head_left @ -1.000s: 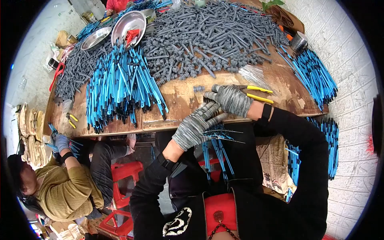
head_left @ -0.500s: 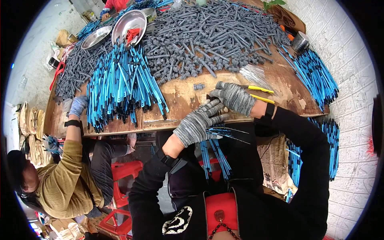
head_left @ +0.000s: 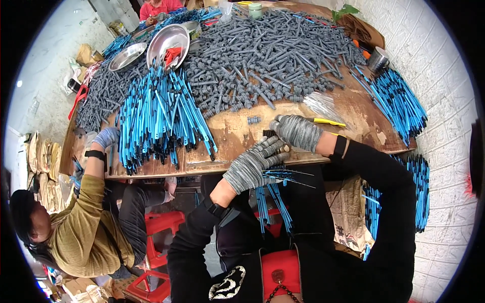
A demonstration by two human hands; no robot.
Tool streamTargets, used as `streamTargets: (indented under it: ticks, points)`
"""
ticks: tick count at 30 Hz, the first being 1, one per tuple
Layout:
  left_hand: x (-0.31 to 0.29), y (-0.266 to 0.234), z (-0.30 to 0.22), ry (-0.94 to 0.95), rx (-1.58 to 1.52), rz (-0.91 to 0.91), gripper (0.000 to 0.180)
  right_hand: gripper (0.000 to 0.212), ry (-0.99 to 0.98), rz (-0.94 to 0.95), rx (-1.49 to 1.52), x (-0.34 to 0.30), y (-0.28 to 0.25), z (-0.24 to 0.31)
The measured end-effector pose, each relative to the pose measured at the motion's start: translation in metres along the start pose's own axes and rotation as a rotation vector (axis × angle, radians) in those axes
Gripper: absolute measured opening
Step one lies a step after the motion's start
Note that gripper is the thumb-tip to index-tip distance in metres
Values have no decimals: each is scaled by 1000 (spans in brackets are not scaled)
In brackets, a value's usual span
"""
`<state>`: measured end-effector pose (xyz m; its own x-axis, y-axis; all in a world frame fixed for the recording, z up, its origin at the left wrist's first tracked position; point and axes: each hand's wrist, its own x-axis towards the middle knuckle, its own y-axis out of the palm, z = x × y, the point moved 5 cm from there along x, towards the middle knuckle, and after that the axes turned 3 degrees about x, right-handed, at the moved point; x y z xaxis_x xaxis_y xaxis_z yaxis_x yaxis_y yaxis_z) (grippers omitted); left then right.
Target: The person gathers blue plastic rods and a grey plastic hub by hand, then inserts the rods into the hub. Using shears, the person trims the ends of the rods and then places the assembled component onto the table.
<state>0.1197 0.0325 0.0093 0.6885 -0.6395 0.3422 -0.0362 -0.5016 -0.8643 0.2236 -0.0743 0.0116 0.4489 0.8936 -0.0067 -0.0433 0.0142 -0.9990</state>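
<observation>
Both my hands wear grey striped gloves and meet at the table's front edge. My left hand (head_left: 254, 162) is closed around thin blue rods (head_left: 284, 175), whose fine wire ends stick out to the right below the palm. Its fingertips reach my right hand (head_left: 298, 133), which is closed with its fingers curled under; what it holds is hidden. A small black ribbed piece (head_left: 269, 134) shows between the hands. Beside the right hand lie yellow-handled pliers (head_left: 329, 122), partly covered by it. A small grey fitting (head_left: 253, 120) lies just beyond. More blue rods (head_left: 279, 204) hang above my lap.
Grey plastic fittings (head_left: 262, 55) are heaped across the table (head_left: 222, 134). A blue rod pile (head_left: 161, 116) is at left, another (head_left: 401, 101) at right. Thin wires (head_left: 322, 106), metal bowls (head_left: 168, 43) and a metal cup (head_left: 378, 59) lie around. A co-worker (head_left: 83, 222) sits at left.
The view has shifted slightly, so the table sits a little lower. My hands stay together with little change of grip. The co-worker's second gloved hand now shows by the table edge.
</observation>
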Motion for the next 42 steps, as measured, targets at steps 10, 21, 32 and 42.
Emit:
streamTargets:
  ticks: [10,21,32,42]
  points:
    - [-15,12,6,-127,-286,-9,61,66,-279,-341,774,-65,-19,100]
    - [-2,-21,-49,-184,-546,25,42,27,-223,-478,1166,-76,-145,112]
    - [-59,94,-39,-529,-904,164,47,31,241,-481,1882,-93,9,124]
    - [-44,-17,16,-756,-668,14,26,36,249,-555,1974,-103,28,121]
